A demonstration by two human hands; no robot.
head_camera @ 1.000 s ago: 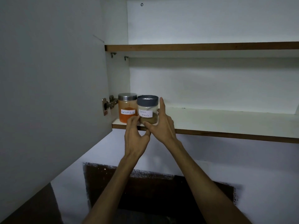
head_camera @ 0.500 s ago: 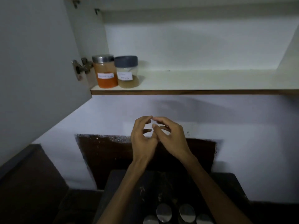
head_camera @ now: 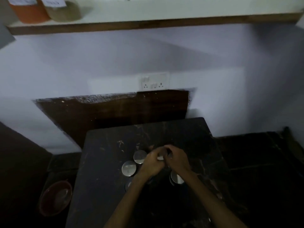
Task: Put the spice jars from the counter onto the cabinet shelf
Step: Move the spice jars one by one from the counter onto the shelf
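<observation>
On the dark stone counter (head_camera: pixel 102 170) stand several spice jars with shiny round lids, among them one (head_camera: pixel 140 156), another (head_camera: pixel 129 168) and a third (head_camera: pixel 176 177). My left hand (head_camera: pixel 152 162) and my right hand (head_camera: pixel 177 159) meet over a jar (head_camera: pixel 160 157) in the middle of the group. Their fingers curl around it, and only a bit of its white label shows between them. Up on the cabinet shelf (head_camera: pixel 148 25) at the far left stand an orange-filled jar (head_camera: pixel 28 13) and a brown-filled jar (head_camera: pixel 65 13), side by side.
A white wall socket (head_camera: pixel 154 81) sits above a dark backsplash panel (head_camera: pixel 115 109). A reddish bowl (head_camera: pixel 56 197) lies low to the left of the counter. Most of the shelf right of the two jars is bare. The picture is dim and blurred.
My view has dropped from the shelf to the counter. Both hands have let go of the brown-filled jar on the shelf, come down together and closed on a jar among the lidded ones.
</observation>
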